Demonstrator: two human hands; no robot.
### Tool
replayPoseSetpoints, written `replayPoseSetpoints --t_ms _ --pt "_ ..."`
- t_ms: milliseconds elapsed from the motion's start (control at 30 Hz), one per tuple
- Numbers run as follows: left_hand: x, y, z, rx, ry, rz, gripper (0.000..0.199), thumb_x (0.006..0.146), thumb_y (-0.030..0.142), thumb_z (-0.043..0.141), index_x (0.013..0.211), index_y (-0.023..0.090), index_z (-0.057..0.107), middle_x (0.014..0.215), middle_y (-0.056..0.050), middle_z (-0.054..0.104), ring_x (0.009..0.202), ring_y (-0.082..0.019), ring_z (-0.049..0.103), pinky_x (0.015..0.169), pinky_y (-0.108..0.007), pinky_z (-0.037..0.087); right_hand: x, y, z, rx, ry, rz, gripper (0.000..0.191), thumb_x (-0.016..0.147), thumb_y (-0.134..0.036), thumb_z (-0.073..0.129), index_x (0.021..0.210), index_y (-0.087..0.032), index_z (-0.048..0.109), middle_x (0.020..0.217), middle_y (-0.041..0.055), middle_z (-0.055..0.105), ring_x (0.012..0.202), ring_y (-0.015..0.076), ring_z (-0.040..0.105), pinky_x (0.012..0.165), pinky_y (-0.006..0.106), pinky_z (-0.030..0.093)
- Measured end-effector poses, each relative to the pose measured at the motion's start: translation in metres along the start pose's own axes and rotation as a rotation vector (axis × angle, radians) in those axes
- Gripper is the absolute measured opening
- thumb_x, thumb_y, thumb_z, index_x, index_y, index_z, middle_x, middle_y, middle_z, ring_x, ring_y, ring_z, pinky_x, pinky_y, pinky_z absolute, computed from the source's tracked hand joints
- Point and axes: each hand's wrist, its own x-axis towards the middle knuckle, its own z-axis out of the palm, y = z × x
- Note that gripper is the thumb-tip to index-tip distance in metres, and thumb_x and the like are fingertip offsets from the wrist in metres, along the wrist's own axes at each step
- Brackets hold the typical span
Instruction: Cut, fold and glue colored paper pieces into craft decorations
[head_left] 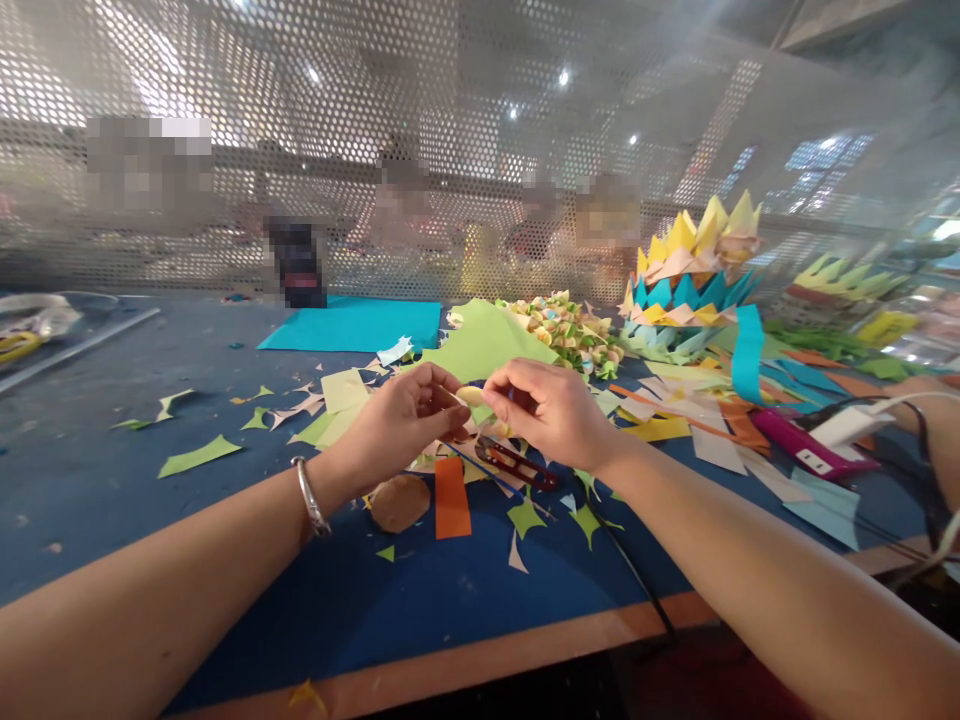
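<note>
A small pale yellow piece of paper (471, 395) is pinched between the fingertips of my left hand (412, 408) and my right hand (551, 408). Both hands are closed and meet just above the table. Under them lie thread snips (514, 463) with dark red handles, beside a thin blue stick (480, 465). An orange paper strip (452, 500) and a round brown disc (400, 502) are on the near side of my hands. Behind my hands spreads a large light green paper sheet (484, 340). My fingers partly cover the small piece.
Paper scraps (199, 456) litter the blue table (300, 590). A turquoise sheet (360, 325) and a heap of small folded pieces (574, 330) lie farther back. At the right are layered paper crowns (690, 285), a magenta power strip (810, 445) and cables. A perforated screen (450, 90) rises behind.
</note>
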Motion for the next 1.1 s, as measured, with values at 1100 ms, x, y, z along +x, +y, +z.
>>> replayPoseSetpoints --t_ms 1100 --pt "0.003 0.0004 0.0017 -0.282 0.078 0.013 0.023 0.071 0.026 0.081 0.087 0.016 0.068 0.087 -0.003 0.07 0.079 -0.014 0.065 0.074 -0.028 0.051 -0.001 0.0002 0.0025 -0.035 -0.041 0.054 0.013 0.092 -0.03 0.057 0.087 -0.018 0.06 0.078 0.0014 0.063 0.06 0.0096 0.054 0.055 0.023 0.042"
